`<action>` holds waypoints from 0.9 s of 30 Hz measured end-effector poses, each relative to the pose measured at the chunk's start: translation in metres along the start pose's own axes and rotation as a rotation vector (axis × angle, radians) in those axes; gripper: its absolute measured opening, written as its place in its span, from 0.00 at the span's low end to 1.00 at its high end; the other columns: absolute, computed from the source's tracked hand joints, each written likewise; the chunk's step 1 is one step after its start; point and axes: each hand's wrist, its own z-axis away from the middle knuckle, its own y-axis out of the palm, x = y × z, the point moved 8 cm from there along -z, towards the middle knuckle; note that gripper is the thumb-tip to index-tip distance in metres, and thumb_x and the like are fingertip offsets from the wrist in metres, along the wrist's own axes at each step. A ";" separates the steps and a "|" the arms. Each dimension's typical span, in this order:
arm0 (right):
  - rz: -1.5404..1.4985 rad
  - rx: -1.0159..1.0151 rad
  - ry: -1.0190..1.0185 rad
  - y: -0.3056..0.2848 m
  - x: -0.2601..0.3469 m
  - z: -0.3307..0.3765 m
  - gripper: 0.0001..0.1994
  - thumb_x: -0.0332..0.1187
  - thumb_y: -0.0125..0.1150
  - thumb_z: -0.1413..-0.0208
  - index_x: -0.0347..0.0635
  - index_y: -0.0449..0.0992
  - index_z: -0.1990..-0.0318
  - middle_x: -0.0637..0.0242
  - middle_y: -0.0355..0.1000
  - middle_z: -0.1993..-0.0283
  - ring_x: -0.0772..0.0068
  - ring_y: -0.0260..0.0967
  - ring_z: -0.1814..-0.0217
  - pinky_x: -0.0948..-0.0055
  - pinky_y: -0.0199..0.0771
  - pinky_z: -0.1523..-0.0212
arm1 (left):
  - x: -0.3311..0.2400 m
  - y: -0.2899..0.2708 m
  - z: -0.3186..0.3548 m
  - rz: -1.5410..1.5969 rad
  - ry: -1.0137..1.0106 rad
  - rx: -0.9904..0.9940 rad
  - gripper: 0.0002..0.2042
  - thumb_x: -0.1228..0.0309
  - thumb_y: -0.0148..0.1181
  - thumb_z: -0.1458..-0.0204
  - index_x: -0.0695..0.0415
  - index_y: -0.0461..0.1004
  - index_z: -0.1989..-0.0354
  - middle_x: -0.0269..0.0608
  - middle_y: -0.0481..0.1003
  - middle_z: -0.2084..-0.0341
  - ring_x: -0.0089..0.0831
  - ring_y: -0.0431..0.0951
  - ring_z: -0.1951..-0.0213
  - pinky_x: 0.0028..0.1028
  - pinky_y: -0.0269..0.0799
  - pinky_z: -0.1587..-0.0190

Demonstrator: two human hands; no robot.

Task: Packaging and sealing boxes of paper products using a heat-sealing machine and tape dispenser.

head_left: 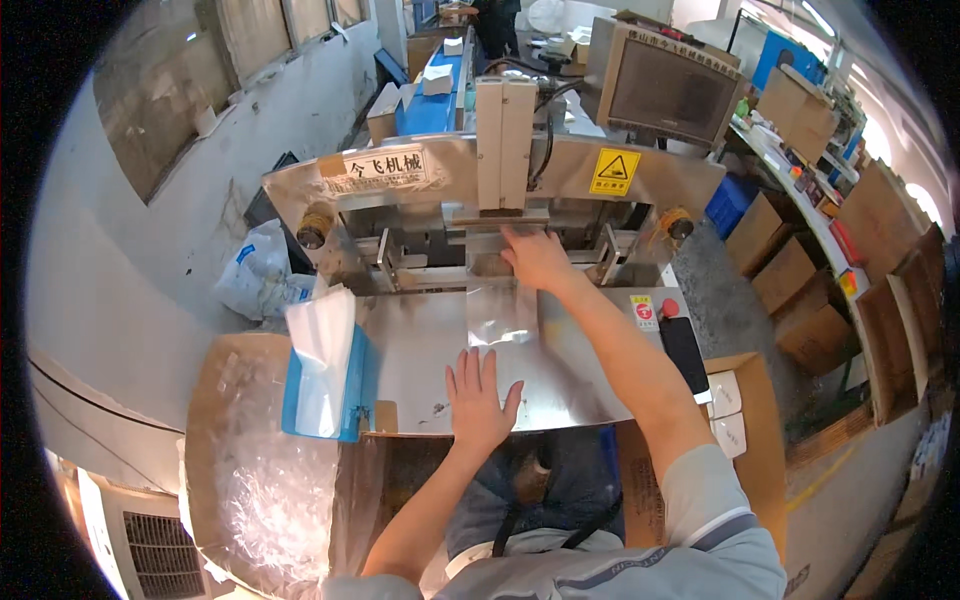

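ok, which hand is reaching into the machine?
The right hand, stretched forward to the machine's opening over the clear bag. The left hand lies flat on the steel table, nearer the body.

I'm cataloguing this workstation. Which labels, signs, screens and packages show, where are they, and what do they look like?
White label: machine's steel front, upper left; rectangular, dark characters.
Warning sign: steel front, upper right; yellow square with black triangle.
Screen: above machine, right; grey, beige frame, dark.
Small sticker: beside red button; yellow and white.
Blue pack: table's left edge; white sheets sticking out.
Cardboard boxes: floor, right; brown.
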 end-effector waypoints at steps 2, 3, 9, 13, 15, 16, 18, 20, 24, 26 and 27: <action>0.040 -0.096 -0.034 -0.004 -0.004 -0.002 0.23 0.42 0.51 0.37 0.44 0.66 0.36 0.49 0.78 0.54 0.43 0.72 0.46 0.40 0.64 0.43 | -0.002 -0.011 -0.004 0.059 -0.020 -0.088 0.34 0.57 0.64 0.47 0.64 0.61 0.36 0.63 0.59 0.36 0.61 0.57 0.34 0.61 0.49 0.34; 0.035 -0.091 -0.035 -0.006 0.000 -0.005 0.23 0.42 0.51 0.37 0.44 0.66 0.36 0.49 0.78 0.54 0.43 0.72 0.46 0.40 0.64 0.43 | -0.001 -0.012 -0.005 0.055 -0.025 -0.083 0.34 0.57 0.64 0.47 0.64 0.61 0.36 0.63 0.59 0.36 0.61 0.57 0.34 0.61 0.49 0.34; 0.055 0.100 0.031 -0.001 0.001 -0.010 0.25 0.43 0.50 0.35 0.46 0.64 0.34 0.47 0.74 0.46 0.45 0.67 0.38 0.42 0.64 0.41 | 0.013 -0.021 0.000 0.118 -0.092 -0.212 0.36 0.61 0.64 0.46 0.68 0.55 0.34 0.65 0.55 0.34 0.63 0.53 0.32 0.60 0.47 0.33; -0.133 -0.144 -0.078 -0.004 -0.012 0.011 0.25 0.42 0.51 0.35 0.40 0.65 0.35 0.44 0.72 0.42 0.43 0.66 0.37 0.46 0.61 0.36 | 0.012 -0.019 0.000 0.137 -0.101 -0.228 0.35 0.62 0.63 0.45 0.68 0.55 0.34 0.65 0.55 0.34 0.64 0.53 0.32 0.59 0.47 0.32; -0.294 -0.299 -0.176 -0.008 -0.015 0.041 0.26 0.42 0.51 0.35 0.38 0.64 0.34 0.43 0.70 0.40 0.44 0.65 0.35 0.50 0.61 0.34 | 0.013 -0.019 0.001 0.135 -0.110 -0.227 0.34 0.62 0.63 0.44 0.68 0.56 0.34 0.65 0.55 0.34 0.63 0.53 0.32 0.59 0.47 0.32; -0.440 -0.332 -0.103 -0.010 -0.015 0.061 0.26 0.39 0.54 0.37 0.38 0.63 0.34 0.44 0.69 0.39 0.44 0.65 0.35 0.54 0.64 0.36 | 0.017 -0.020 0.003 0.133 -0.115 -0.226 0.34 0.62 0.62 0.44 0.68 0.56 0.35 0.65 0.55 0.34 0.64 0.54 0.32 0.59 0.47 0.32; -0.583 -0.362 -0.017 -0.012 -0.013 0.103 0.28 0.37 0.57 0.38 0.37 0.63 0.33 0.45 0.68 0.37 0.45 0.65 0.35 0.57 0.67 0.37 | 0.019 -0.021 0.004 0.137 -0.117 -0.216 0.33 0.62 0.62 0.44 0.68 0.56 0.35 0.65 0.56 0.34 0.64 0.54 0.32 0.58 0.47 0.32; -0.696 -0.225 0.224 0.004 -0.022 0.140 0.29 0.40 0.57 0.37 0.35 0.62 0.33 0.43 0.66 0.35 0.49 0.65 0.34 0.58 0.64 0.35 | 0.019 -0.022 0.003 0.148 -0.117 -0.223 0.33 0.63 0.62 0.44 0.68 0.57 0.36 0.65 0.56 0.35 0.64 0.55 0.33 0.58 0.48 0.32; -0.931 -0.209 0.332 0.017 -0.022 0.184 0.28 0.38 0.59 0.37 0.34 0.62 0.33 0.44 0.64 0.33 0.53 0.69 0.36 0.63 0.69 0.38 | 0.015 -0.019 -0.001 0.159 -0.102 -0.211 0.32 0.63 0.62 0.44 0.69 0.57 0.36 0.66 0.57 0.36 0.65 0.55 0.33 0.57 0.48 0.32; -1.018 -0.251 0.295 0.024 -0.024 0.192 0.30 0.39 0.61 0.37 0.33 0.61 0.33 0.46 0.64 0.33 0.57 0.71 0.38 0.66 0.72 0.41 | 0.013 -0.020 -0.002 0.168 -0.091 -0.228 0.32 0.64 0.62 0.44 0.68 0.58 0.36 0.66 0.58 0.36 0.64 0.55 0.33 0.57 0.48 0.32; -1.020 -0.259 0.300 0.026 -0.024 0.192 0.30 0.39 0.61 0.37 0.33 0.61 0.33 0.46 0.64 0.33 0.57 0.71 0.38 0.66 0.72 0.41 | 0.012 -0.019 -0.002 0.168 -0.083 -0.224 0.32 0.64 0.62 0.44 0.68 0.58 0.36 0.66 0.58 0.36 0.64 0.55 0.33 0.57 0.48 0.32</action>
